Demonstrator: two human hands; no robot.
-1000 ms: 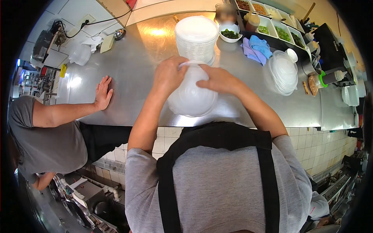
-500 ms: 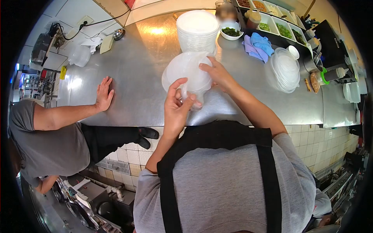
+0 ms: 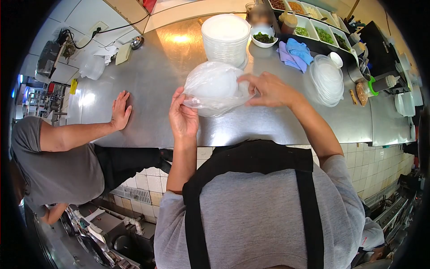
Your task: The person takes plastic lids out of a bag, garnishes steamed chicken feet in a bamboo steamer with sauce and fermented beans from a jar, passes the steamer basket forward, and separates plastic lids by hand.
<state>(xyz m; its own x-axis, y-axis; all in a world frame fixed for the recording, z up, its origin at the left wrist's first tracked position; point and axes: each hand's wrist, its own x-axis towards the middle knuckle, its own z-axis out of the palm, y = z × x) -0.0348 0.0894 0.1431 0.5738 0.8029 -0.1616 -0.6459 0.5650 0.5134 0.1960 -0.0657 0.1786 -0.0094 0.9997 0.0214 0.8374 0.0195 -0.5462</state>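
Note:
In front of me is a clear plastic bag (image 3: 208, 101) with round, whitish, lid-like pieces inside; how many cannot be made out. My left hand (image 3: 184, 117) pinches the bag's edge on the left, palm up. At its right side, my right hand (image 3: 271, 89) grips the film between thumb and fingers. Just behind the bag stands a tall stack of white round plastic containers (image 3: 225, 40). The bag covers part of the stack's foot.
A stack of clear lids (image 3: 325, 83) and blue and purple cloths (image 3: 294, 53) lie to the right. Behind are a bowl of dark greens (image 3: 264, 38) and topping trays (image 3: 323, 35). At left, another person's hand (image 3: 120, 111) rests on the steel counter (image 3: 152, 85).
The bag's gathered part has been spread wider. My left hand has moved left and opened out along its edge; my right hand has shifted slightly right.

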